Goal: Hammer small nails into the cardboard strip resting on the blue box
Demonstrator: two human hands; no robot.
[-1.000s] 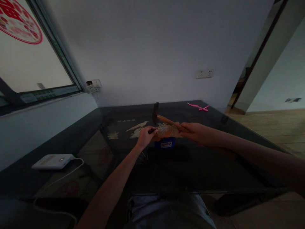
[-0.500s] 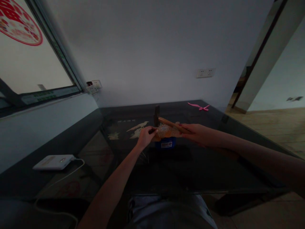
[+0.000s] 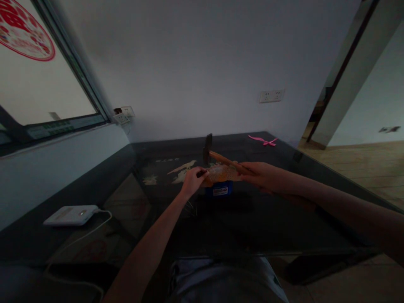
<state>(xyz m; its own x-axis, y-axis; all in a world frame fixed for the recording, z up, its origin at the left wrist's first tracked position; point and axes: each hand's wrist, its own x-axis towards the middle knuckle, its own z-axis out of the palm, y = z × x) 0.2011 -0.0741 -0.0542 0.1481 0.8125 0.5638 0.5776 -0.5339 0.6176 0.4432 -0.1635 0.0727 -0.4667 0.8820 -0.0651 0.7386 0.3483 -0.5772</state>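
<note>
Right hand (image 3: 257,174) closes round hammer (image 3: 221,158), leaving its head free; left hand (image 3: 193,181), pinched at amber block (image 3: 223,171)'s left end, seemingly steadies; exact hold unclear.

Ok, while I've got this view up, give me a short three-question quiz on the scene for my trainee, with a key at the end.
1. What does the right hand hold?
A) a screwdriver
B) a hammer
C) a pair of scissors

2. True or false: the pink ribbon lies farther to the right than the hammer's head.

3. Fill in the colour: the left hand is at the left end of an amber, bubbly-looking item, just above a container coloured ____.

Key: 1. B; 2. True; 3. blue.
</note>
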